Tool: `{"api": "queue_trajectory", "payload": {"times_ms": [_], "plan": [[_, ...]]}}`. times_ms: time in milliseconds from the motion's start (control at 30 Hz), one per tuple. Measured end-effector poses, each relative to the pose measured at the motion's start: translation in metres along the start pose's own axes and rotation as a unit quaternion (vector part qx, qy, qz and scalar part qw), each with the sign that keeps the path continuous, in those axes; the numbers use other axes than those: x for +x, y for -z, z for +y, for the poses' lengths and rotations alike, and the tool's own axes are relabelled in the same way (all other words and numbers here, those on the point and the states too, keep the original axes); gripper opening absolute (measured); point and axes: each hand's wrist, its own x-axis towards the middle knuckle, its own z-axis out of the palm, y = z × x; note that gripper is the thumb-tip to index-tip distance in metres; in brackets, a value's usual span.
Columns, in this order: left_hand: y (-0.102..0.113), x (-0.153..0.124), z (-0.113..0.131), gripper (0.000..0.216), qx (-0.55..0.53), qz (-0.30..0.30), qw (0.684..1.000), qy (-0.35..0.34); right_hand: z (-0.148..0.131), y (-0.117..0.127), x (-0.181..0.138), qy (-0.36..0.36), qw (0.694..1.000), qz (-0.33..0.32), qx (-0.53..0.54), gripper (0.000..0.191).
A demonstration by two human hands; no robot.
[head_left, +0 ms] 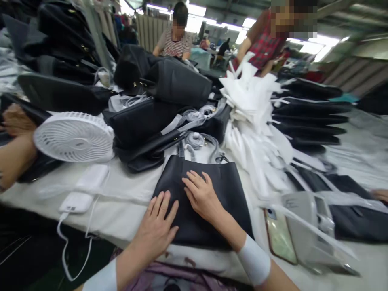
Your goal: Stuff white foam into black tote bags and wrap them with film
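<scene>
A flat black leather tote bag [224, 186] lies on the white table in front of me, its wrapped handles [200, 143] pointing away. My left hand [157, 226] rests flat on the bag's near left part with fingers spread. My right hand [201, 196] lies flat on the middle of the bag, fingers stretched out toward the left. Neither hand holds anything. Both wrists wear white sleeve cuffs.
A white desk fan [74, 136] and a white power bank [77, 201] with cable sit at the left. Piled black bags [169, 87] and white paper sheets [254, 109] lie behind. A phone [280, 236] lies at the right. Another person's arm [15, 149] is at far left; two people stand behind.
</scene>
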Motion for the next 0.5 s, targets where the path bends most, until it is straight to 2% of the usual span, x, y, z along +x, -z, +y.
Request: {"api": "queue_trajectory", "payload": {"times_ms": [67,167,233,300,400,500], "plan": [[0.000,0.000,0.002,0.063,0.005,0.004,1.000,-0.005,0.001,0.032,-0.042,-0.044,0.996,0.021,-0.069,0.031],[0.005,0.000,0.002,0.060,0.025,0.002,0.999,-0.025,0.010,0.058,-0.099,-0.179,0.968,0.128,-0.124,0.034],[0.009,0.001,-0.001,0.058,0.044,-0.004,0.998,-0.046,0.022,0.058,-0.125,-0.281,0.929,0.185,-0.153,0.040],[0.015,0.005,-0.006,0.055,0.056,-0.015,0.996,-0.065,0.032,0.047,-0.140,-0.348,0.901,0.196,-0.172,0.045],[0.022,0.026,-0.006,0.047,0.041,-0.023,0.996,-0.077,0.039,0.028,-0.146,-0.375,0.892,0.194,-0.160,0.046],[0.024,0.071,0.017,0.047,-0.012,-0.014,0.992,-0.127,0.037,0.022,-0.146,-0.377,0.887,0.231,-0.136,0.042]]}}
